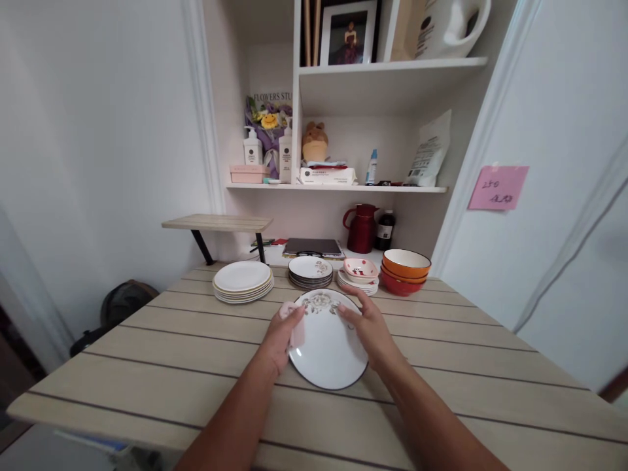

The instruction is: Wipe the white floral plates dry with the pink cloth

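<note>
A white plate (330,353) with a dark rim and a grey-brown flower pattern is between my two hands, above the front middle of the table. My left hand (283,332) grips the plate's left edge, with a pink cloth (297,335) pressed against the plate under the thumb. On the plate's right side, my right hand (369,327) has its thumb over the face of the plate and its index finger stretched outward. The other right fingers are hidden behind the plate. Just beyond stands a stack of smaller flowered plates (310,269).
On the slatted table (196,356), white plates (242,277) are stacked at left. Small pink-patterned dishes (360,269) and stacked orange and red bowls (405,269) stand at right. Behind are a raised wooden shelf (216,223), a red jug (362,229) and a dark bottle (385,229).
</note>
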`<move>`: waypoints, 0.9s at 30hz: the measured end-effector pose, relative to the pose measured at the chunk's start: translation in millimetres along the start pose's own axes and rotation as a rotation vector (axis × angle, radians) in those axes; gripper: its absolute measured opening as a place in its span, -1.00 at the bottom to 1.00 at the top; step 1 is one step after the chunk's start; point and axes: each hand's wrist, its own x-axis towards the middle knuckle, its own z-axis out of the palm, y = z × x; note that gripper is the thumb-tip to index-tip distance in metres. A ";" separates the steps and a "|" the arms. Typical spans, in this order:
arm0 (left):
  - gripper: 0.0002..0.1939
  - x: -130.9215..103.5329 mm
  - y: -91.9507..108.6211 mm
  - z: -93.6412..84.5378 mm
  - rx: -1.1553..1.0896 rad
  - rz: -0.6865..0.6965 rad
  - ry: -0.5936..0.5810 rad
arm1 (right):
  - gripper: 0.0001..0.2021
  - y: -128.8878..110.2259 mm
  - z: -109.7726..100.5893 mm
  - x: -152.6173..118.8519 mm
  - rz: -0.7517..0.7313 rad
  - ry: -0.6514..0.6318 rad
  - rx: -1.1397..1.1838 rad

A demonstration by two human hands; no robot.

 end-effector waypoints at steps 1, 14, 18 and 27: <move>-0.54 1.1 -1.0 -0.7 -0.010 0.004 0.012 | -0.44 1.8 0.5 0.5 -0.017 0.018 0.002; -0.50 3.0 -7.0 -1.4 -0.140 0.004 0.096 | -0.42 11.3 13.6 -2.6 -0.136 0.163 0.028; -0.48 2.9 -11.4 2.6 -0.166 -0.009 0.092 | -0.45 21.3 22.1 -1.8 -0.169 0.258 0.122; -0.55 -2.2 -17.8 15.6 -0.180 -0.043 0.111 | -0.48 18.6 32.7 -1.6 0.014 0.244 0.387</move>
